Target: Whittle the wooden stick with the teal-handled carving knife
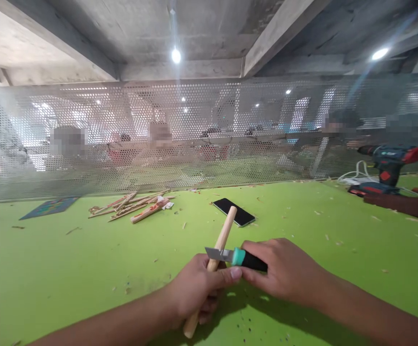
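A pale wooden stick [225, 230] slants up and away over the green table, with my left hand [197, 288] wrapped round its lower half. The fingers of my right hand [284, 269] are closed on the black and teal handle of a knife [238, 257]. Its metal blade lies across the stick just above my left hand. My left thumb reaches toward the knife handle, close to my right hand's fingertips. Behind the stick's upper end, a black phone [234, 212] lies on the table.
Thin wood pieces [133, 204] are piled at the back left, beside a flat patterned sheet [50, 207]. A cordless drill [389, 166] and a dark red block [399, 204] sit at the back right. A perforated metal screen [180, 144] borders the green table [86, 269]; shavings are scattered about.
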`<state>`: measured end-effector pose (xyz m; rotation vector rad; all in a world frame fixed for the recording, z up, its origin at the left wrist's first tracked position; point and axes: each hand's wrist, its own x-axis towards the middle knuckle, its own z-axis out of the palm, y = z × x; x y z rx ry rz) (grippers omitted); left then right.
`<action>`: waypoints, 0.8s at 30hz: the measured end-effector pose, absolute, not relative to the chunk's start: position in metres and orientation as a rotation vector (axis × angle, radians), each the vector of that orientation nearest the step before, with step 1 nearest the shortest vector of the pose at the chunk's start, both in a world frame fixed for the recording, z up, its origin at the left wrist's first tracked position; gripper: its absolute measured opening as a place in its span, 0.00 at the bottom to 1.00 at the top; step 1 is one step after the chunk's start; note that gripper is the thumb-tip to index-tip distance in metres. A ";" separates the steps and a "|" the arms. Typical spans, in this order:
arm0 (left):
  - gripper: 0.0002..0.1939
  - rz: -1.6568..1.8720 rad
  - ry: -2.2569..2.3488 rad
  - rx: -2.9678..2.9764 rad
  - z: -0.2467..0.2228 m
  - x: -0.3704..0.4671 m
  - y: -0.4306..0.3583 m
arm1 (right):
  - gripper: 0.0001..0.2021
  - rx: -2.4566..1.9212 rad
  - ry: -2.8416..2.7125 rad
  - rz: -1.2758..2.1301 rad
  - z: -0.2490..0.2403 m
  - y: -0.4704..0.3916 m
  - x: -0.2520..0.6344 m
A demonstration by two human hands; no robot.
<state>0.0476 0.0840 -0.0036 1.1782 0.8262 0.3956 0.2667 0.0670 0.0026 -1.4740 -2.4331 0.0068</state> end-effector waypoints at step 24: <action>0.27 0.523 0.833 1.137 -0.015 0.053 0.083 | 0.28 -1.533 -2.119 0.458 0.012 0.081 0.277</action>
